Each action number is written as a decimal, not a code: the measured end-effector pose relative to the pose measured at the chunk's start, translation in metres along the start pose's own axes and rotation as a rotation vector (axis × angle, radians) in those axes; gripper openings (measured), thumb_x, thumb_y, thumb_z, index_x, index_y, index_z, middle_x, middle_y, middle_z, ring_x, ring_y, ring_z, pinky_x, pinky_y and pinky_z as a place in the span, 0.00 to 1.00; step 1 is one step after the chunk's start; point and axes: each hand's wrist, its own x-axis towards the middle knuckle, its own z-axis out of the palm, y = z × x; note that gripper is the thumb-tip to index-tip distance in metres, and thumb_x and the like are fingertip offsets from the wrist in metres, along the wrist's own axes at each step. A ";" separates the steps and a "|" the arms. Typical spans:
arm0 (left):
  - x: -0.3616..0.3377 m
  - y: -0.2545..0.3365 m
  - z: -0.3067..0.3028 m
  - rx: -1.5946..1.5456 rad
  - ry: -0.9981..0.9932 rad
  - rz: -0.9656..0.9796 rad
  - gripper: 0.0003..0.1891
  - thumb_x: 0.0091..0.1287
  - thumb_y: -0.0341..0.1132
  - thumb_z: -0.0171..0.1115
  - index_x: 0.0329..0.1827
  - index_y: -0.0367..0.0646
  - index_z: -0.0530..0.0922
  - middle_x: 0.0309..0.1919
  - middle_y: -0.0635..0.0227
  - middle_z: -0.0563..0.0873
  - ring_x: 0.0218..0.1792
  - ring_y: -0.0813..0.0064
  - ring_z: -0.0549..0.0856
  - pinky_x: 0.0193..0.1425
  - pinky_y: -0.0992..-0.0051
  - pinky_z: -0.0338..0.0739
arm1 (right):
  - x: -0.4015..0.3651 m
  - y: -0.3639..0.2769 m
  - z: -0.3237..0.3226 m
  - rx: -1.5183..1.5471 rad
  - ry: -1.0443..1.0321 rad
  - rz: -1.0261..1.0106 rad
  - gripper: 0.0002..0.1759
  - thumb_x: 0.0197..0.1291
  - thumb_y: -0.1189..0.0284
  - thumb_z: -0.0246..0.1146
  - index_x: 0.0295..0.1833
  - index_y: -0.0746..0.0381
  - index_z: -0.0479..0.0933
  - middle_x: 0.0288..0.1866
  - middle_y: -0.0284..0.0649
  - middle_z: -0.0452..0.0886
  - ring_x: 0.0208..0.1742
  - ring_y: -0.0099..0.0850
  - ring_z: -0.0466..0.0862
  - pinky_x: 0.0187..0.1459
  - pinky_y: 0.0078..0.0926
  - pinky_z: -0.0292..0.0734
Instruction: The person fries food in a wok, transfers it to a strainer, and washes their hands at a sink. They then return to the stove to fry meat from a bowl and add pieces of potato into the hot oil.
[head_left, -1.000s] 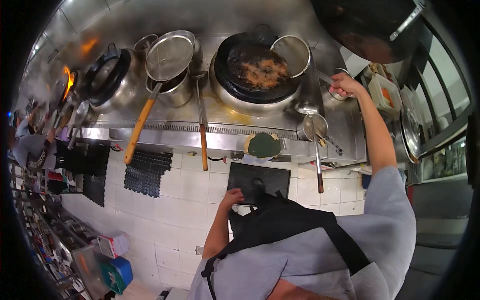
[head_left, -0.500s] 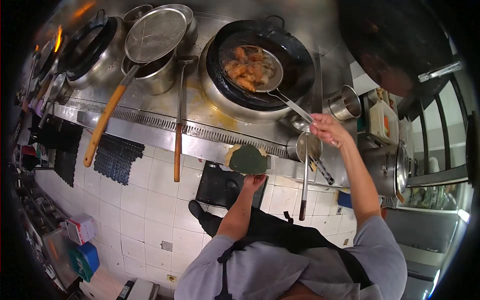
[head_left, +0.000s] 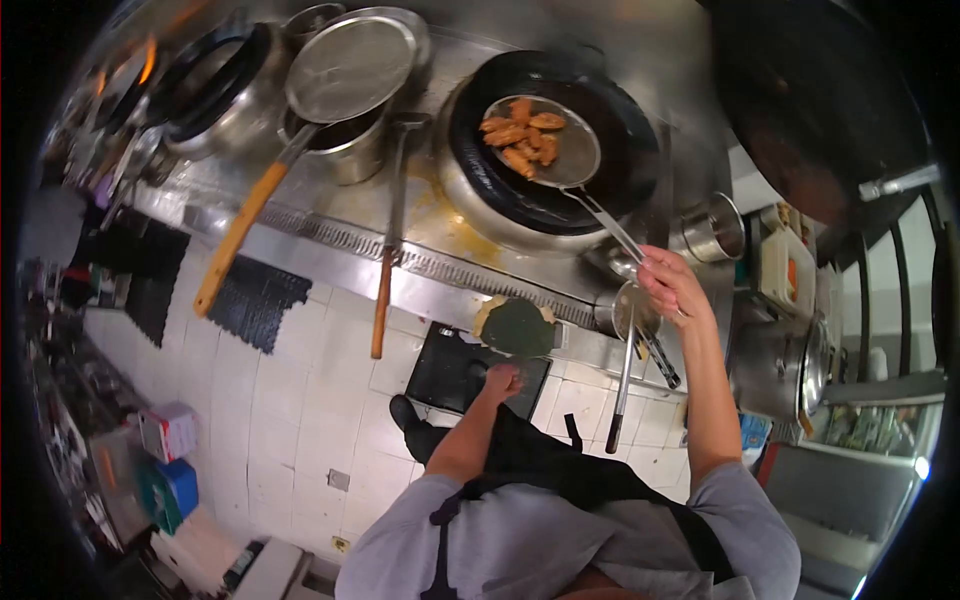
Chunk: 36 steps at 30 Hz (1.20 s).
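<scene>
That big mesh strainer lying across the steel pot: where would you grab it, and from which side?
Grip the mesh strainer by its wooden handle, near the free end, coming from the stove's front. The handle juts out past the counter edge, clear of the steel pot and the flames at the far left. The wide mesh bowl offers no hold.

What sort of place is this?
Most likely a commercial restaurant kitchen: a long steel wok range, a big black wok, and the right hand holding a skimmer of fried pieces.
</scene>
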 end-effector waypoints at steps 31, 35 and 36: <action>-0.542 0.316 -0.211 0.027 -0.260 0.895 0.26 0.73 0.49 0.52 0.62 0.35 0.70 0.48 0.47 0.84 0.36 0.61 0.87 0.43 0.65 0.83 | 0.104 0.038 0.243 -0.365 0.419 -0.641 0.26 0.58 0.81 0.50 0.64 0.70 0.71 0.31 0.49 0.81 0.21 0.30 0.77 0.25 0.31 0.73; -0.464 0.252 -0.289 -0.062 0.045 0.854 0.25 0.72 0.50 0.53 0.61 0.39 0.72 0.45 0.54 0.85 0.41 0.64 0.86 0.44 0.67 0.82 | 0.024 0.023 0.150 0.142 0.408 -0.428 0.22 0.60 0.83 0.53 0.62 0.70 0.69 0.24 0.38 0.75 0.13 0.18 0.65 0.11 0.20 0.58; -0.449 0.226 -0.305 -0.011 0.194 0.815 0.24 0.71 0.48 0.54 0.60 0.40 0.73 0.44 0.56 0.85 0.41 0.65 0.86 0.43 0.69 0.81 | 0.018 0.032 0.106 0.304 0.371 -0.415 0.22 0.61 0.83 0.55 0.62 0.70 0.66 0.25 0.40 0.76 0.13 0.18 0.65 0.10 0.19 0.57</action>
